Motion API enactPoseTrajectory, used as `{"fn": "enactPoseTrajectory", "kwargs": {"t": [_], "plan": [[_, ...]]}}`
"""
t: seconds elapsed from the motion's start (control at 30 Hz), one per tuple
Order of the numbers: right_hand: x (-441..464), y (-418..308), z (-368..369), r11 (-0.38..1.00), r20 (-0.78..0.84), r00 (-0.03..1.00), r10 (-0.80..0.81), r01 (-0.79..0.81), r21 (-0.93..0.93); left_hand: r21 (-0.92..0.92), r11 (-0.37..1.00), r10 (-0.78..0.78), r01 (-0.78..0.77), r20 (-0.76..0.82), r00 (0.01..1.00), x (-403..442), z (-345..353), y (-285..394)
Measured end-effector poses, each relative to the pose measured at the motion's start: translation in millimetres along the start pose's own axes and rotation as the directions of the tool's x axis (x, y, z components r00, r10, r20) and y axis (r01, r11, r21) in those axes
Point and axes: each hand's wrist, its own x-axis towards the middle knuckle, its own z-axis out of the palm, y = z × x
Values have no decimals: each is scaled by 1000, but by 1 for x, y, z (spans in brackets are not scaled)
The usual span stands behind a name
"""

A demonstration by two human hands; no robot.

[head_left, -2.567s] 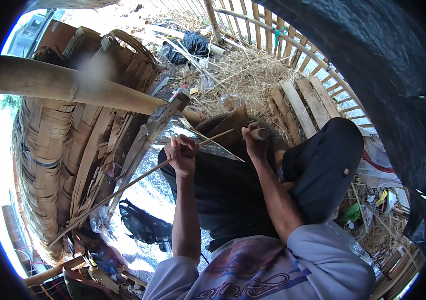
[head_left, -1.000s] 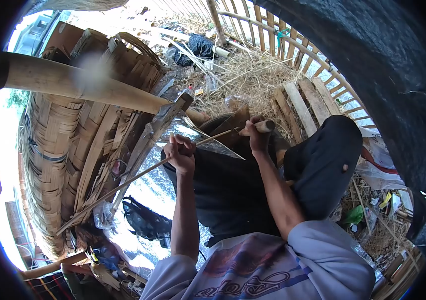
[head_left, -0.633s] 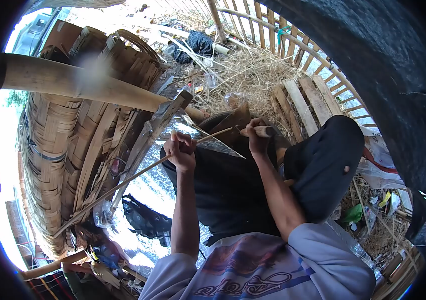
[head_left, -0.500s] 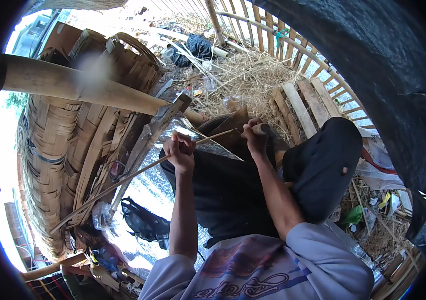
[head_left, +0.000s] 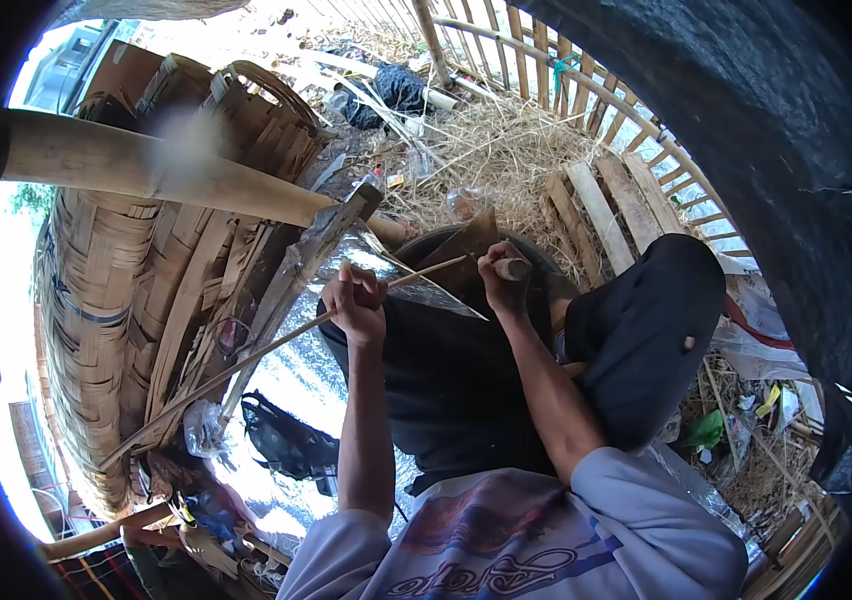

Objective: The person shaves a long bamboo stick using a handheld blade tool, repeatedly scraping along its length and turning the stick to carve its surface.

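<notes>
My left hand (head_left: 356, 303) is closed round a long thin bamboo stick (head_left: 256, 357), above my left thigh. The stick slants from the lower left up to its tip near my right hand. My right hand (head_left: 499, 280) is wrapped round the round wooden handle (head_left: 514, 268) of what looks like a knife; its blade is hard to make out by the stick's tip. Just beyond the tip stands a brown, flat, pointed piece (head_left: 473, 238), in front of a dark round rim (head_left: 431, 243). Whether that piece belongs to the tool I cannot tell.
Woven bamboo baskets (head_left: 96, 290) stand at the left, under a thick bamboo pole (head_left: 166, 170). A black bag (head_left: 286, 440) lies on a shiny silver sheet (head_left: 291, 385). Wooden slats (head_left: 601, 205), straw (head_left: 506, 140) and a bamboo fence (head_left: 556, 75) lie ahead; a dark tarp (head_left: 796, 150) hangs right.
My right hand has turned slightly, so the handle's end now points more toward me. My left hand has shifted slightly left along with the stick, which stays almost in place.
</notes>
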Motion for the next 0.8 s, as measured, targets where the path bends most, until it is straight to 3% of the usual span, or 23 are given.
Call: {"fn": "enactPoseTrajectory", "kwargs": {"t": [0.03,0.07,0.13,0.17,0.27,0.3,0.4,0.43,0.53,0.6,0.67,0.73,0.8], "plan": [[1,5,2,969,-32,979,199,-192,157,11,1000,1,-1,-2,1000,1,-1,1],[-2,9,2,967,-28,979,203,-196,161,16,1000,2,-2,-6,1000,2,-3,3],[4,-19,-3,890,-35,946,323,-291,351,13,1000,9,-10,50,999,3,-4,2],[-1,1,-1,975,-71,986,153,-139,176,-20,1000,9,-8,14,1000,4,-1,0],[1,10,1,987,-30,995,98,-93,133,-41,999,-19,21,43,999,7,-3,-2],[2,9,0,943,-12,967,256,-247,224,-14,1000,-14,15,89,996,8,3,4],[-4,5,-2,920,-43,965,259,-233,316,-37,999,-4,3,-16,1000,5,1,2],[-6,11,-3,970,-26,981,190,-184,162,-66,998,-24,23,-9,1000,6,-3,0],[0,17,1,963,-25,967,253,-249,106,-44,999,-17,19,44,999,6,0,1],[-1,15,2,931,-13,950,313,-304,202,-22,1000,-5,6,34,999,5,1,2],[-6,10,-2,995,-18,996,89,-88,48,-9,1000,-16,16,18,1000,-3,-1,0],[-4,11,-7,997,21,997,74,-74,11,3,1000,5,-5,41,999,1,3,-1],[0,11,-5,973,-89,972,217,-209,94,40,999,22,-26,77,997,3,5,-1]]}}
